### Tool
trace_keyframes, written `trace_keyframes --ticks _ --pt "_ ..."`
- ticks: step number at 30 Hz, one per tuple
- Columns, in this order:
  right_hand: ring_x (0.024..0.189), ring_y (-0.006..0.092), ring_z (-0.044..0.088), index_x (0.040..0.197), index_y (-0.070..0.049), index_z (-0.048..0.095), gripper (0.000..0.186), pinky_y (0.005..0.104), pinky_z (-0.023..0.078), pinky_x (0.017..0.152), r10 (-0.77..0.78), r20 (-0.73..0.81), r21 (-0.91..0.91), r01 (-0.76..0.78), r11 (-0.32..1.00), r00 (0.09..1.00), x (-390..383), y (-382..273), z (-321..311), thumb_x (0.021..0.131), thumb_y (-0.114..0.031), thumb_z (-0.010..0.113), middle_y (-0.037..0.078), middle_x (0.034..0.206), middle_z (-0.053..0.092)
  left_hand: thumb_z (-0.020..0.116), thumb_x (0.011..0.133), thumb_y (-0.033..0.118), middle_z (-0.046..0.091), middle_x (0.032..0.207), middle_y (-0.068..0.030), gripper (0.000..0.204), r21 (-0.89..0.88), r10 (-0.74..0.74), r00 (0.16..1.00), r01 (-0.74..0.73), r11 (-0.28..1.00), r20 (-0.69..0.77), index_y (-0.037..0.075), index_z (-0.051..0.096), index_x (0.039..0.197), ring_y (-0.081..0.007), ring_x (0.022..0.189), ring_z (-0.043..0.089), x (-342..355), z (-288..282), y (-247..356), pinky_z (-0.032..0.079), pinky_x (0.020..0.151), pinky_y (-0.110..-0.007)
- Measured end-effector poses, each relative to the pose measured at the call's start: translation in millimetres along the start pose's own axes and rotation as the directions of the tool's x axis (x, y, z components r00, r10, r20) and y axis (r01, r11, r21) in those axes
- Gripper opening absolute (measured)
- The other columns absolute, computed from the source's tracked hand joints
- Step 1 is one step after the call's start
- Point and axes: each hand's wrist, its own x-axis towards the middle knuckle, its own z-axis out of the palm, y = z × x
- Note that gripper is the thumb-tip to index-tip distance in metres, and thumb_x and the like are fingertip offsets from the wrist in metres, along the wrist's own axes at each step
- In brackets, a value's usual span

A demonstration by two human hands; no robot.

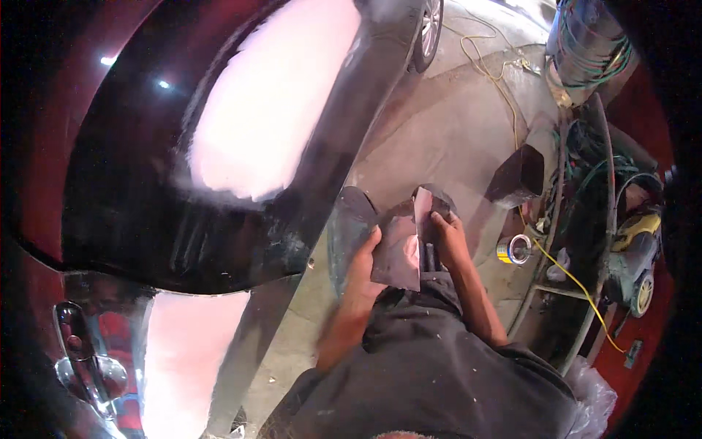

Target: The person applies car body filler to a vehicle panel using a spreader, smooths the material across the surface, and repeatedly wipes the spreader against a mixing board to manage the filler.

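Observation:
In front of my body I hold a dark sheet of sandpaper [395, 256] with a pale pink smear across it. A narrow strip along its right side stands folded up. My left hand [363, 257] grips the left edge, thumb on top. At the folded strip, my right hand [450, 238] is closed with thumb and fingers pinching the sheet. To my left is a black car door panel [146, 175] with a large patch of pale pink filler [267, 102]. Another pink patch [194, 351] covers the panel near a chrome door handle [77, 351].
An open can [515, 249] and a dark box-like container [517, 177] stand on the concrete floor at right. A yellow cord [578, 282] runs past a metal-framed rack [605, 183]. Beyond are a yellow-grey machine [635, 263], a drum with coiled hose [596, 47] and clear plastic [591, 395].

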Motion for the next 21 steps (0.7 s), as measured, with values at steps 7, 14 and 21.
trace_keyframes --ticks 7,14,21 --pt "0.087 0.0209 0.066 0.12 -0.003 0.059 0.023 0.0358 0.057 0.079 0.115 -0.062 0.186 -0.102 0.977 0.991 7 3 -30 0.1 -0.015 0.061 0.008 0.105 0.067 0.056 0.104 0.044 0.061 0.138 -0.0147 0.055 0.052 0.001 0.999 0.001 0.999 -0.05 0.003 0.055 0.14 -0.0303 0.124 0.061 1 40 -21 0.047 0.11 -0.046" --pt "0.088 0.0196 0.065 0.119 -0.002 0.06 0.022 0.0354 0.055 0.08 0.141 -0.036 0.266 -0.127 0.956 0.989 15 16 -48 0.1 -0.013 0.061 0.007 0.103 0.067 0.054 0.105 0.044 0.06 0.14 -0.0148 0.058 0.006 -0.089 0.994 0.089 0.996 0.059 0.002 0.052 0.144 -0.0295 0.127 0.059 19 23 -31 0.045 0.111 -0.045" --pt "0.093 0.0197 0.065 0.123 0.001 0.06 0.031 0.0358 0.052 0.084 0.149 -0.065 0.185 -0.135 0.973 0.987 20 21 -74 0.097 -0.016 0.064 0.008 0.106 0.068 0.055 0.103 0.046 0.068 0.127 -0.0145 0.055 0.016 -0.064 0.994 0.065 0.998 -0.089 0.004 0.057 0.138 -0.0306 0.115 0.066 29 29 -43 0.052 0.102 -0.046"
